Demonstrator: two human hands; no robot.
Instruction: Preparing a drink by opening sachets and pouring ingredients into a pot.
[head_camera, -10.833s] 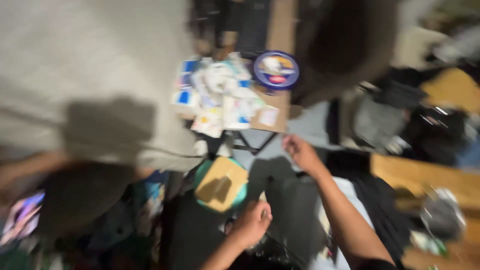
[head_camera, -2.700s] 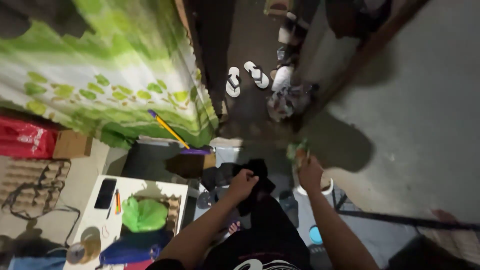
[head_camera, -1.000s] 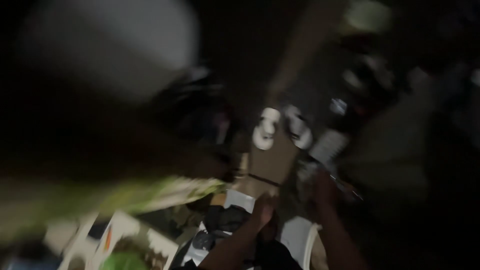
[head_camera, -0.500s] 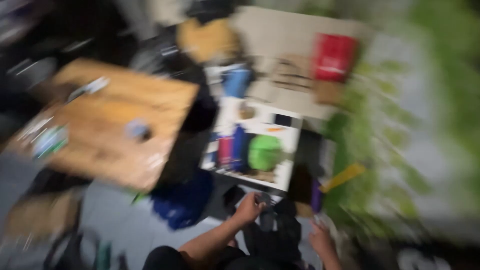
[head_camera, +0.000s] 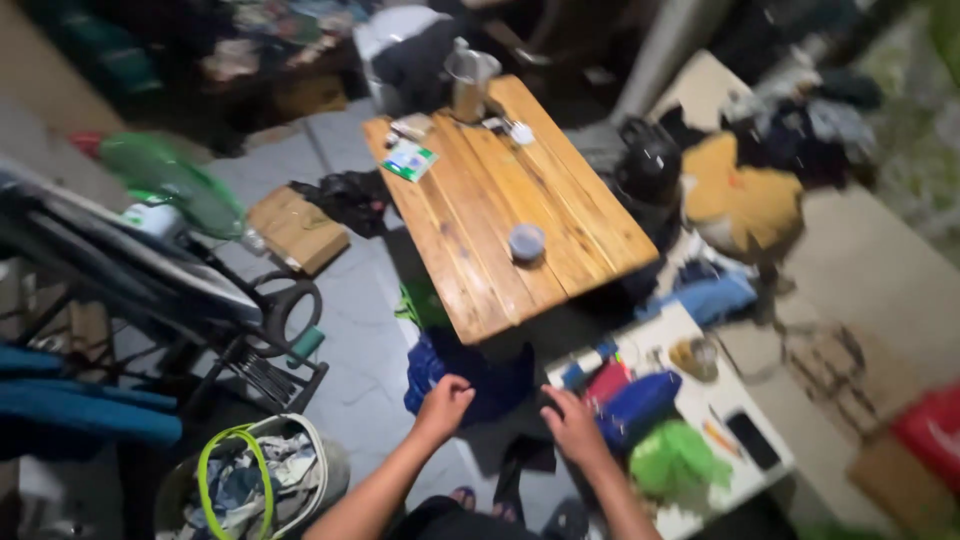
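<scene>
My left hand (head_camera: 443, 400) is curled into a loose fist just above a heap of blue cloth (head_camera: 470, 372) on the floor, below the near end of a wooden table (head_camera: 500, 200). My right hand (head_camera: 575, 425) is spread flat, its fingers pointing at the near corner of a low white table (head_camera: 775, 462). A dark cloth (head_camera: 522, 457) lies between my forearms, and neither hand clearly grips it. On the white table, a red pouch (head_camera: 605, 381), a blue bundle (head_camera: 640, 400) and a green cloth (head_camera: 675, 455) lie close to my right hand.
The wooden table holds a small round cup (head_camera: 526, 241), a packet (head_camera: 408, 158) and a metal pot (head_camera: 468, 80). A basket of clothes (head_camera: 250, 480) stands at the lower left beside a black metal rack (head_camera: 240, 330). A cardboard box (head_camera: 297, 228) and a yellow cloth pile (head_camera: 740, 200) lie further off.
The view has swung and sharpened, and the wooden table now sits centre. Both hands stay low in front of me, now spread further apart.
</scene>
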